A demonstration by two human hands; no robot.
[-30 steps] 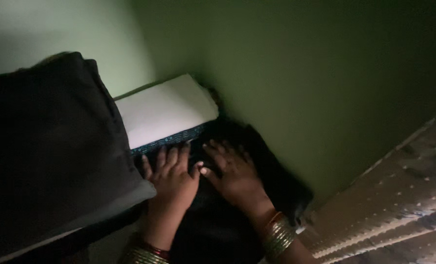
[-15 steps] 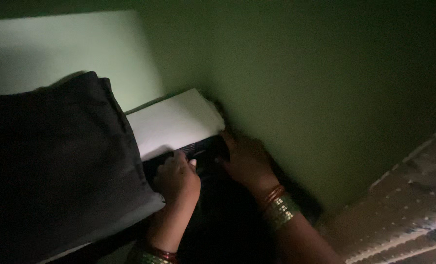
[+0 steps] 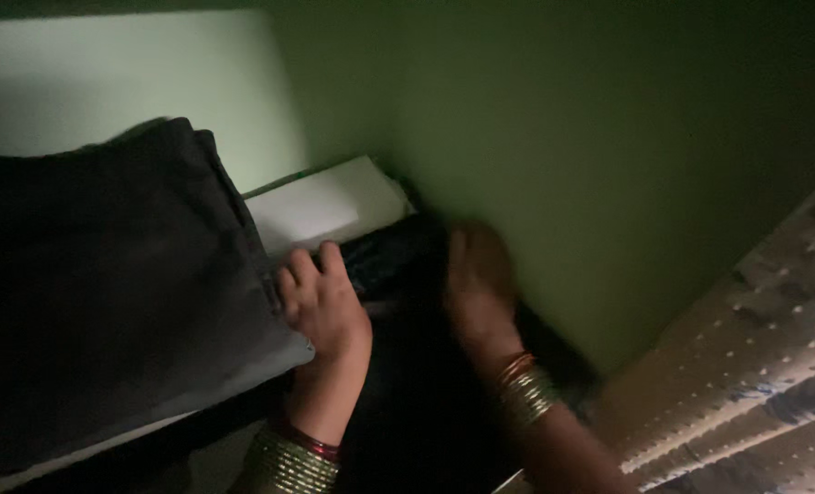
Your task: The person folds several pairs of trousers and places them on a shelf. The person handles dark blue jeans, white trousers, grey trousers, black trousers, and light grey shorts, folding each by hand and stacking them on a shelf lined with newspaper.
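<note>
Both hands lie on a black cloth pushed into a dim green corner.

The left hand (image 3: 323, 306) rests palm down on the near edge of the black cloth (image 3: 407, 366), fingers loosely curled and close together rather than gripping, its side just beside the big dark grey folded fabric (image 3: 106, 293). The right hand (image 3: 477, 284) is blurred; it lies flat on the same black cloth near the green wall (image 3: 590, 165), fingers stretched out, and whether it pinches anything cannot be told. The two hands are a little apart, with the cloth between them. Behind the cloth a white folded piece (image 3: 321, 206) sits in the corner. Bangles (image 3: 526, 393) ring both wrists.
</note>
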